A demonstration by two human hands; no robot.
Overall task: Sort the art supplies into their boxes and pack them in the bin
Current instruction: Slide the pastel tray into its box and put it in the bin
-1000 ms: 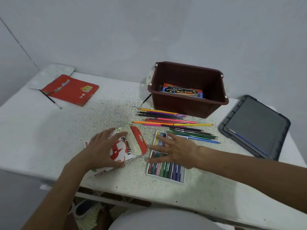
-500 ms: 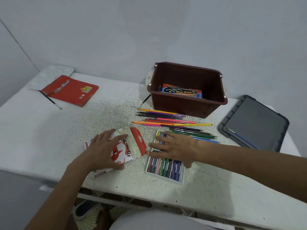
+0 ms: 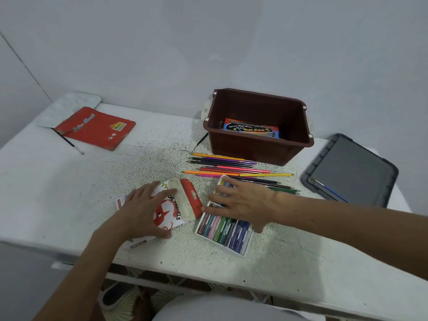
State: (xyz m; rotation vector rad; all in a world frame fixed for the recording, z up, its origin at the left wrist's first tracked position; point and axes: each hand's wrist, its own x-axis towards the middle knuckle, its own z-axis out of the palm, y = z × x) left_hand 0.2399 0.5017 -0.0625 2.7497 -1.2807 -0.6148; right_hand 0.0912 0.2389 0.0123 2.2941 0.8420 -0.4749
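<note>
Head view, wide-angle. The light is soft, cool and diffuse, and its source cannot be told. The wall [image 3: 208,42] grades evenly from pale to grey. Shadows are faint and soft-edged: a thin one lies beneath the right hand [image 3: 245,202], a deeper one inside the brown bin [image 3: 250,151]. The counter [image 3: 104,181] washes out pale at its left. Lens distortion bows its near edge. Focus is slightly soft overall. "OIL PASTELS" on the oil pastel box [image 3: 176,212] is legible, but finer print blurs.

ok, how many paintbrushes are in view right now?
3. One brush lies by the red box, far left; a thin dark brush beside the left wall of the bin; a blue-handled brush on the grey lid. More may be hidden in the bin.
</note>
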